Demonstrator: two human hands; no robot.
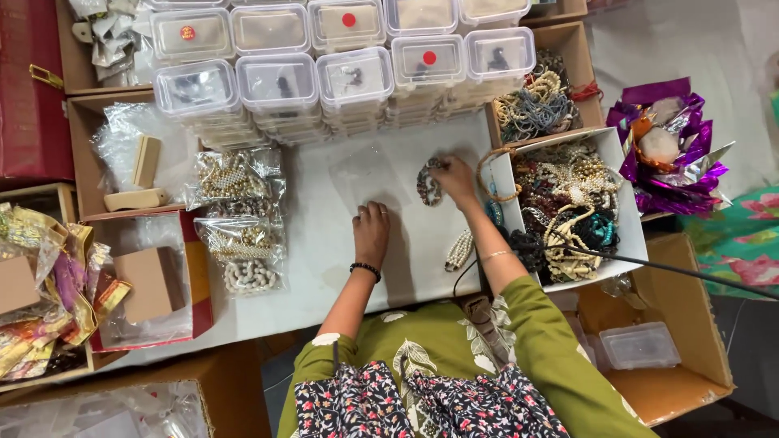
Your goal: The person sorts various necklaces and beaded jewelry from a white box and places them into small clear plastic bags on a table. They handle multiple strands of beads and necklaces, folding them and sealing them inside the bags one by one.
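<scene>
Your white tabletop (324,268) carries stacked clear lidded boxes (341,73) in two rows of five. The white box (629,235) at right brims with bead strings. Two bags of beads (239,219) lie left. Your left hand (372,231) rests flat, holding nothing; your right hand (454,178) pinches the dark beaded bracelet (428,182), which lies curved, running away from you.

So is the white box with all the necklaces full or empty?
Full. The white box by the right hand is heaped with bead strings, and some spill over its rim.
</scene>
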